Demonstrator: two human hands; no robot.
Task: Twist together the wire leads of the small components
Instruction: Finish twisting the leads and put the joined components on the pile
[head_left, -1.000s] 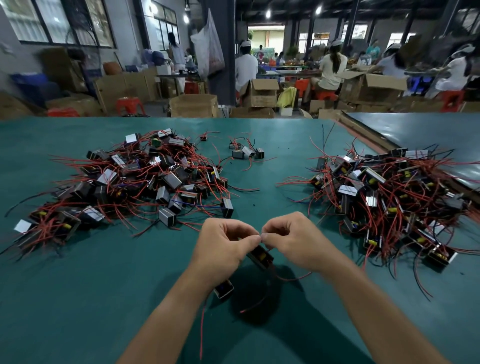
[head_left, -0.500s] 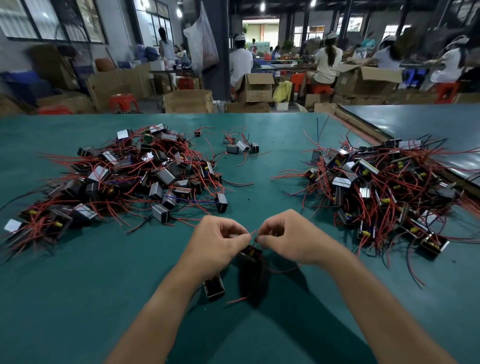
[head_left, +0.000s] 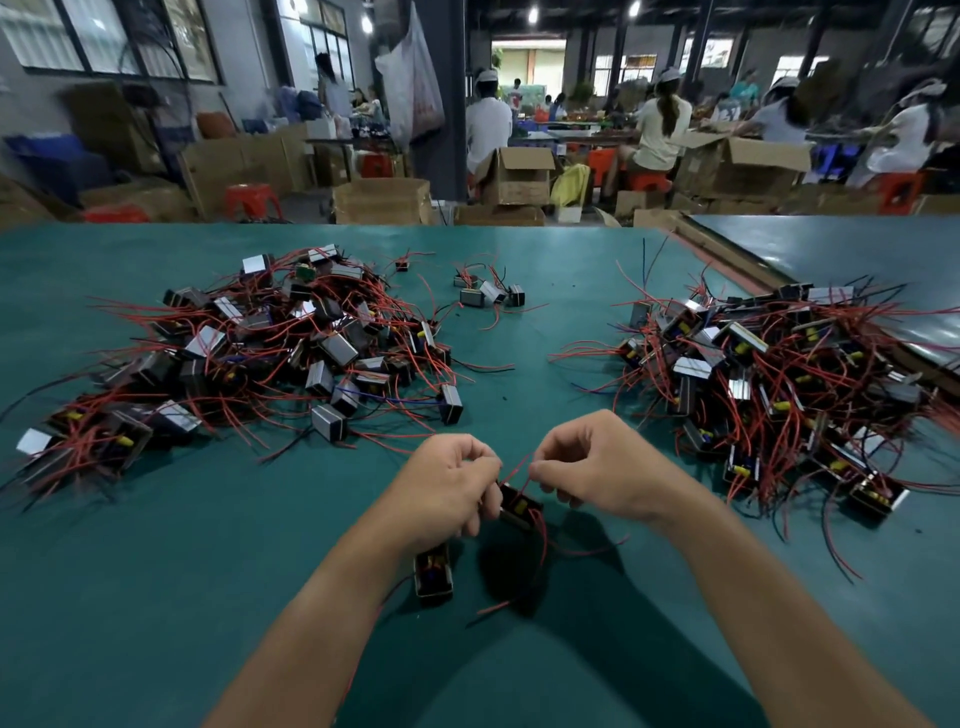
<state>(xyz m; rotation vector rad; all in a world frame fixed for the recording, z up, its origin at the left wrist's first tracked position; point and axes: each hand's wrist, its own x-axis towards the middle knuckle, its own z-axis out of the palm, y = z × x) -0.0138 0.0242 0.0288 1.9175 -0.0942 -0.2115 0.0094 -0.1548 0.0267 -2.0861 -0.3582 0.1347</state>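
My left hand (head_left: 451, 483) and my right hand (head_left: 592, 467) are held close together above the green table (head_left: 156, 597), each with curled fingers pinching thin red wire leads (head_left: 519, 470). A small black component (head_left: 519, 506) hangs between the hands from those leads. A second small component (head_left: 434, 574) hangs below my left hand. More red leads (head_left: 543, 540) trail down from the first component toward the table.
A large pile of like components with red wires (head_left: 270, 353) lies at the left, another pile (head_left: 769, 384) at the right. A few loose ones (head_left: 488, 293) sit farther back. Cardboard boxes and seated people fill the room behind the table.
My hands have drawn slightly apart, so a short stretch of red lead now shows between them. The hanging components have swung a little.
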